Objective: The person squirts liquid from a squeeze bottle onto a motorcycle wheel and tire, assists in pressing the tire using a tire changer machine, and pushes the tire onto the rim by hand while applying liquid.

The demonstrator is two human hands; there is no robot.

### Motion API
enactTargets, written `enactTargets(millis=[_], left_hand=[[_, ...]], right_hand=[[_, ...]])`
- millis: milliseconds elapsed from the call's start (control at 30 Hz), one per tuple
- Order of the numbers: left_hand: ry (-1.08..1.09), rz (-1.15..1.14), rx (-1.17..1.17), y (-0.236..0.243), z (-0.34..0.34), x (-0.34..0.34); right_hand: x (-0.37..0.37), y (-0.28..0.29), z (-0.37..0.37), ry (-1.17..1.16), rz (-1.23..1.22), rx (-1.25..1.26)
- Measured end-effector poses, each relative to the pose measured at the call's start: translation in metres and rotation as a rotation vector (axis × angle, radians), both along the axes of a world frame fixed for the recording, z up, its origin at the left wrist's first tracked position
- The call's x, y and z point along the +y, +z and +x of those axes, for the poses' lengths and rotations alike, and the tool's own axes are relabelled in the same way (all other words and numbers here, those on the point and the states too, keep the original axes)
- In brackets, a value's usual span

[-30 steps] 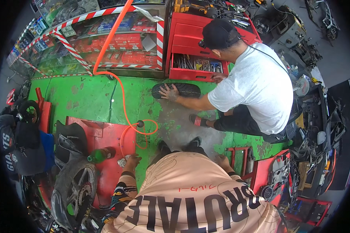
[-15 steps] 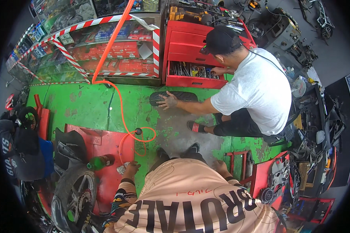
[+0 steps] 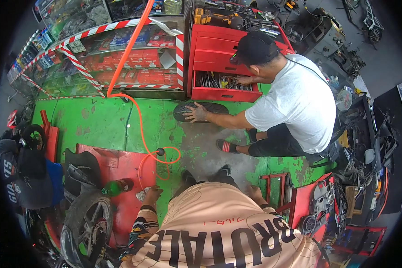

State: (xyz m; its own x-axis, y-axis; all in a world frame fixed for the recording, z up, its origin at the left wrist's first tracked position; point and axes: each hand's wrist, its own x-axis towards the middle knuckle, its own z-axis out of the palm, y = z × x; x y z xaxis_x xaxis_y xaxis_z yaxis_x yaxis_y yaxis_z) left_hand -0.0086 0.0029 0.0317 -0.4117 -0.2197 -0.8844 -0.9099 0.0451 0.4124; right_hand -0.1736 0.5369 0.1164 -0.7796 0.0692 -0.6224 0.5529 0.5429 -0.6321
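Rag (image 3: pixel 142 194), white and crumpled, is low at your left side, in a room with a big green floor (image 3: pixel 98 118) that has worn to gray in the middle. Up ahead of you stands a tall glass case (image 3: pixel 179 62), with red and white striped tape along its edges and boxes on its shelves. Just right of it is a red tool chest (image 3: pixel 210 43) with one drawer pulled out, full of tools. A person in a white shirt (image 3: pixel 295 102) sits low in front of you, to the right, with one hand on a black tire (image 3: pixel 216 107) and the other in that drawer. Down on your left is a flat red board (image 3: pixel 134 163), and next to it a dusty wheel (image 3: pixel 82 212). An orange hose (image 3: pixel 133 38) hangs down and curls by the board. A green bottle (image 3: pixel 114 188) is on the board. Your right hand (image 3: pixel 255 194) is low by your side, half hidden, so you cannot tell if it is wide or narrow. Your left hand (image 3: pixel 153 194) is right at the rag, by the board's edge, but you cannot tell if its fingers pinch it or only touch it.
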Motion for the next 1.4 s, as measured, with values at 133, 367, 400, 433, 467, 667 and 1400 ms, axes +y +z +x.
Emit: enactTargets(millis=[133,367,400,433,467,667,1400], left_hand=[[-0.022,-0.012,0.023,-0.006,0.002,-0.002],[-0.194,0.013,0.095,-0.04,0.015,-0.012],[-0.204,0.014,0.137,-0.042,0.015,-0.013],[-0.145,0.022,0.103,-0.043,0.015,-0.012],[-0.134,0.043,0.102,-0.043,0.013,-0.012],[0.062,-0.003,0.113,-0.031,0.004,-0.008],[-0.283,-0.187,0.306,-0.065,0.024,-0.016]], right_hand=[[0.0,0.001,0.0,0.02,-0.029,-0.011],[0.005,-0.011,-0.001,-0.019,-0.037,-0.039],[0.006,-0.014,-0.002,-0.069,-0.035,-0.032],[0.008,-0.017,-0.003,-0.054,-0.079,-0.043],[0.009,-0.02,-0.003,-0.068,-0.074,-0.03],[0.013,-0.028,-0.006,-0.07,-0.084,0.012],[-0.001,-0.025,-0.017,-0.129,-0.043,0.004]])
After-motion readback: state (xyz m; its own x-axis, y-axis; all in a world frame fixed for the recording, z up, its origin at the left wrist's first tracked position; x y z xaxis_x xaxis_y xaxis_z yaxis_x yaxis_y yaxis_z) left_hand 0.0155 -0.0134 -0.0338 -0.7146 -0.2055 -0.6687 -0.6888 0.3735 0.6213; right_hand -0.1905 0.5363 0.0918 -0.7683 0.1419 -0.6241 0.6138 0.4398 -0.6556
